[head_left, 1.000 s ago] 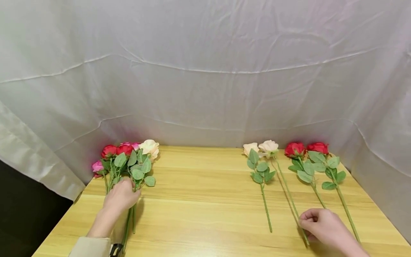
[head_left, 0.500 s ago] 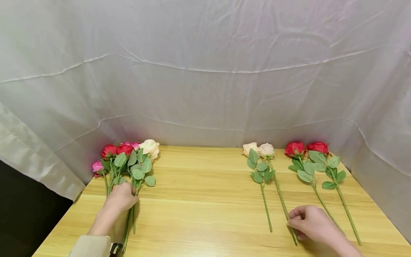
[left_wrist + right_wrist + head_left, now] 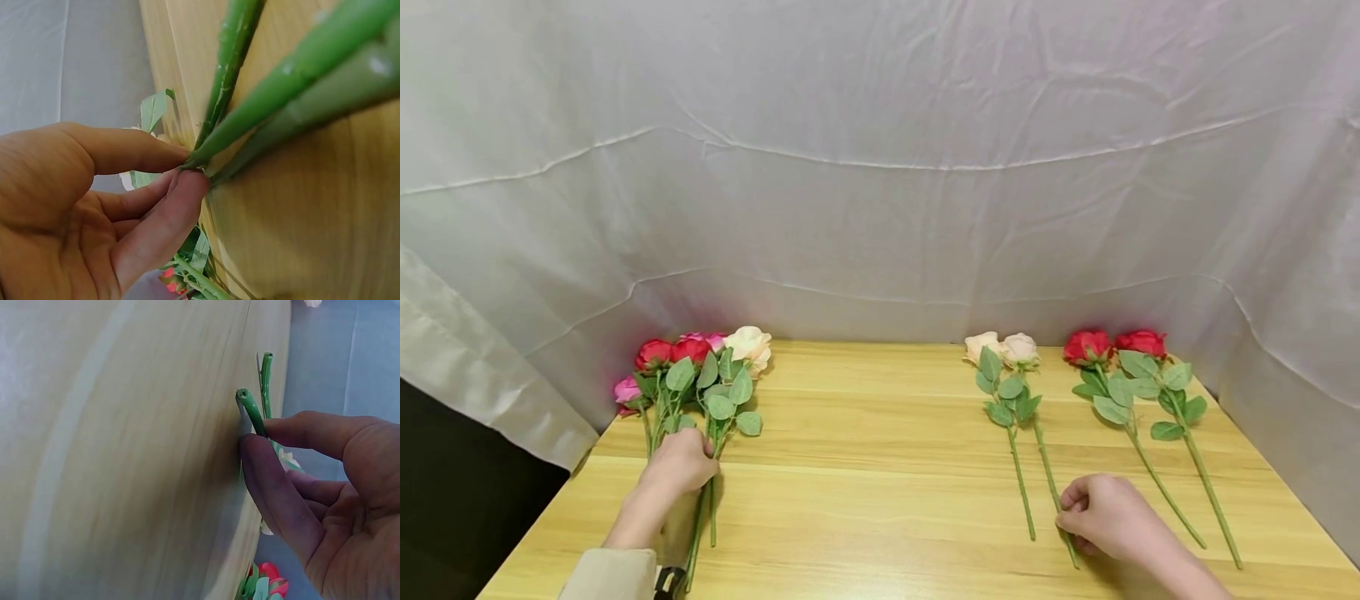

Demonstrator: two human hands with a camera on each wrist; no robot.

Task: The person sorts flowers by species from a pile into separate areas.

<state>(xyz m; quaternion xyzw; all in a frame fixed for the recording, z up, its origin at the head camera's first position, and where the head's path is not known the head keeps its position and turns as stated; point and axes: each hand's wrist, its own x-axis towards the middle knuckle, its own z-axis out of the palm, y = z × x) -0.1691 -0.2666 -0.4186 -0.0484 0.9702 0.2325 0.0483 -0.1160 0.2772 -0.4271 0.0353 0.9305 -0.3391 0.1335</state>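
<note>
On the right half of the table, my right hand (image 3: 1108,512) pinches the lower stem of a pale pink rose (image 3: 1020,350) between thumb and fingers. Its cut stem end (image 3: 250,407) sticks out past the fingertips in the right wrist view. A cream rose (image 3: 982,347) with leaves lies just left of it. At the left, my left hand (image 3: 681,462) pinches a green stem (image 3: 275,103) in a bunch of roses; other stems run close beside. The bunch has red roses (image 3: 653,354), a pink rose (image 3: 627,389) and a cream rose (image 3: 750,347).
Two red roses (image 3: 1087,347) with leafy stems lie at the right of the wooden table (image 3: 865,467). A grey-white curtain (image 3: 880,225) hangs along the back and sides. A dark area (image 3: 467,492) lies beyond the table's left edge.
My right hand has moved left with the pale pink rose, whose stem now lies nearer the cream rose. My left hand has slid slightly down toward the near edge along the bunch.
</note>
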